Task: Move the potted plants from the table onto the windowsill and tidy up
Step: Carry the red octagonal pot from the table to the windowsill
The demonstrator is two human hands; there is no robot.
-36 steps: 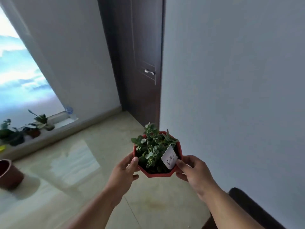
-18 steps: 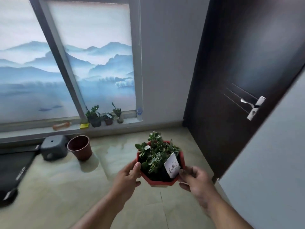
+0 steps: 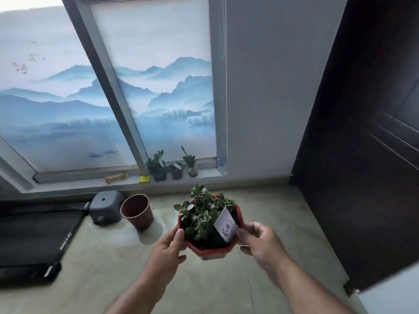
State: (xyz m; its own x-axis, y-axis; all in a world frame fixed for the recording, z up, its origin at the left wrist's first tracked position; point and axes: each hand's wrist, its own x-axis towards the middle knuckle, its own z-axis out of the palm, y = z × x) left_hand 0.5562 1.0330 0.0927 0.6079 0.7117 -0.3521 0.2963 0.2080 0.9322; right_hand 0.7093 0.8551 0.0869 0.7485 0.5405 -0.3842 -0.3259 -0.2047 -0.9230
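I carry a red octagonal pot with a green succulent and a white tag in front of me, above the floor. My left hand grips its left side, thumb on the rim. My right hand grips its right side, thumb by the tag. Ahead, the low windowsill bears three small potted plants: a dark pot, a brown one and a pale one.
An empty brown pot and a grey box stand on the tiled floor below the sill. A black mat lies at the left. A yellow item and an orange object lie on the sill. A dark door stands at right.
My view has swung left from the door and wall to face the window and sill, which now look closer. Both hands keep the same hold on the red pot.
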